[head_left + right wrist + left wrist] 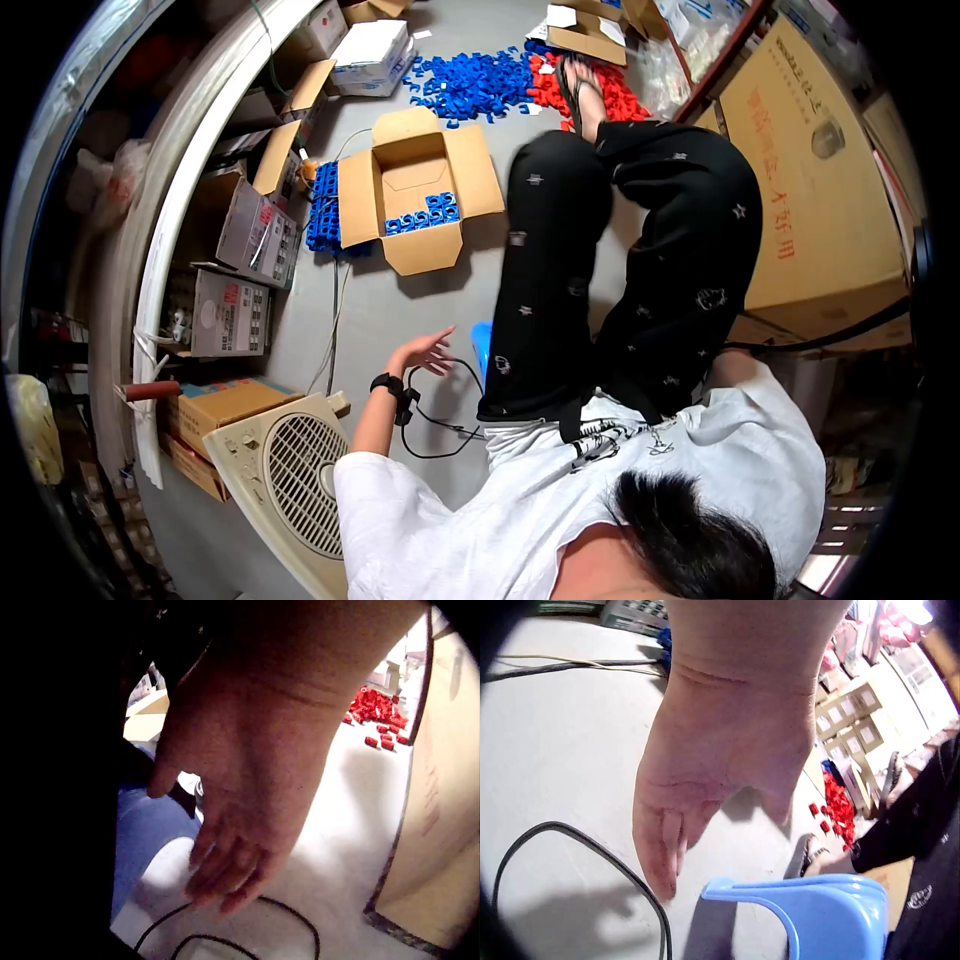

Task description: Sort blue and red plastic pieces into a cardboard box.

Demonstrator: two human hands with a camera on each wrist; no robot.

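My left hand (428, 352) hangs beside my left leg, fingers loosely extended and holding nothing. In the left wrist view its fingertips hang near a black cable (592, 846) and the edge of a blue plastic stool (840, 907). My right hand (240, 802) hangs down with relaxed fingers and nothing in it, beside the blue stool (142, 832) in the right wrist view. Below its fingers another stretch of black cable (311, 930) loops on the floor. In the head view my body hides the right hand.
Ahead stands an open cardboard box (472, 185) partly filled with blue plastic pieces (425, 215). Piles of loose blue pieces (470, 85) and red pieces (620, 100) lie beyond. A beige fan (305, 480) stands at the left, a large carton (810, 180) at the right.
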